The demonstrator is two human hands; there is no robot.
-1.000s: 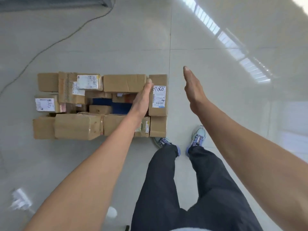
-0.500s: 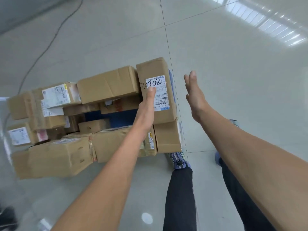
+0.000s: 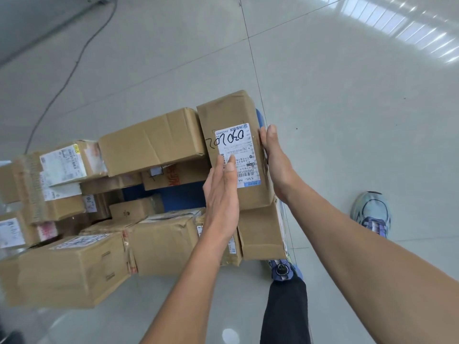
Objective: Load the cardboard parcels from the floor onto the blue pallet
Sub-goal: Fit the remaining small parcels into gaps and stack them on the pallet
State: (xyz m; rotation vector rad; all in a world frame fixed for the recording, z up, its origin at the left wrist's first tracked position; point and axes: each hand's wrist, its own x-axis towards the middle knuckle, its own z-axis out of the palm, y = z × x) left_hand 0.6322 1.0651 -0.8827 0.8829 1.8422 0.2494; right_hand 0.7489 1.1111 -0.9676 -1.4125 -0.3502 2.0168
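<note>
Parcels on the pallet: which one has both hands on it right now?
The upright parcel at the stack's right end, its white label handwritten in black marker. The left hand lies on its label, the right hand presses its right side.

The floor (image 3: 335,120) is of large pale grey tiles, glossy, with thin dark joints. A bright striped reflection (image 3: 407,33) (window light, it seems) lies at top right. A dark cable (image 3: 74,68) runs across the tiles at left.

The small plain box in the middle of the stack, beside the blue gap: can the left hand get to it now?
Probably yes. The left hand lies open on the labelled parcel, and the small box sits just left of it, its top uncovered, though taller parcels crowd its sides.
</note>
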